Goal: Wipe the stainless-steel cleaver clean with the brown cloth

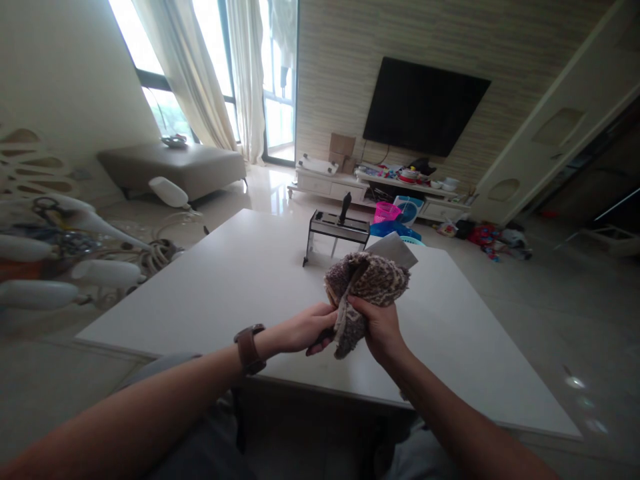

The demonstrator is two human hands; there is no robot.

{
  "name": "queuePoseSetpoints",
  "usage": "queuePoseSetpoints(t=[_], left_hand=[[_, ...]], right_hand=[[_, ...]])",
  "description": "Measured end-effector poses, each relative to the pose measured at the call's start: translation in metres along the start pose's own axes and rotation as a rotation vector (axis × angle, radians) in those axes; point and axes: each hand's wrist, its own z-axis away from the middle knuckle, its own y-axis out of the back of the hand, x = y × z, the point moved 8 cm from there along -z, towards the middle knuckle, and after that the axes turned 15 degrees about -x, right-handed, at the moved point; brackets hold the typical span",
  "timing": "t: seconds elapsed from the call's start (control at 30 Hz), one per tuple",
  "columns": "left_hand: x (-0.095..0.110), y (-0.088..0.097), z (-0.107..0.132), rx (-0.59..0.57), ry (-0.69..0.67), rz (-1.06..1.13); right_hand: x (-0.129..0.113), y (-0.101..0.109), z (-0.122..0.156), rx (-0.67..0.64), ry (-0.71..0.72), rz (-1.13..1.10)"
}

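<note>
The head camera looks down over the nearby left hand (313, 325) and right hand (384, 328), forward toward the wall screen (425, 107).

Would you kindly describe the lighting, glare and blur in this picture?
In the head view, the windows are washed out to white, glare spots the floor at right, the held cloth looks dim, and the white objects at far left look blurred.
</note>
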Motion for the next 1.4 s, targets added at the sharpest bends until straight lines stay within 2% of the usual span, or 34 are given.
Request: queuePoseSetpoints(t=[0.17, 0.27, 0.4, 0.53, 0.63, 0.77, 0.93, 1.07, 1.23, 1.33, 1.4], left_hand=[[0.010, 0.011, 0.010, -0.011, -0.058, -0.017], [0.012, 0.017, 0.014, 0.017, -0.055, -0.044], [0.004, 0.008, 0.009, 0.044, -0.035, -0.027], [-0.009, -0.005, -0.002, 0.065, 0.018, -0.021], [-0.007, -0.008, -0.006, 0.039, 0.008, -0.049], [-0.002, -0.006, -0.001, -0.013, 0.019, -0.071], [-0.007, 0.001, 0.013, -0.078, 0.084, -0.067], [-0.010, 0.011, 0.024, -0.082, 0.137, -0.111], [-0.014, 0.017, 0.034, -0.145, 0.217, -0.130], [-0.016, 0.018, 0.035, -0.155, 0.240, -0.155], [-0.015, 0.018, 0.032, -0.132, 0.229, -0.162]], right_hand=[[-0.013, 0.001, -0.002, -0.089, -0.012, 0.115], [-0.017, 0.005, -0.004, -0.091, -0.010, 0.113], [-0.008, 0.001, -0.002, -0.067, -0.045, -0.013], [0.006, -0.003, 0.004, 0.030, -0.051, -0.115], [0.006, 0.002, 0.003, 0.090, -0.031, -0.116], [-0.010, 0.026, -0.011, 0.159, -0.007, -0.146], [-0.039, 0.079, -0.033, 0.242, 0.017, -0.145], [-0.047, 0.098, -0.039, 0.087, -0.140, -0.015], [-0.035, 0.093, -0.025, -0.137, -0.363, 0.122], [-0.030, 0.090, -0.024, -0.170, -0.353, 0.152], [-0.029, 0.093, -0.029, -0.115, -0.283, 0.127]])
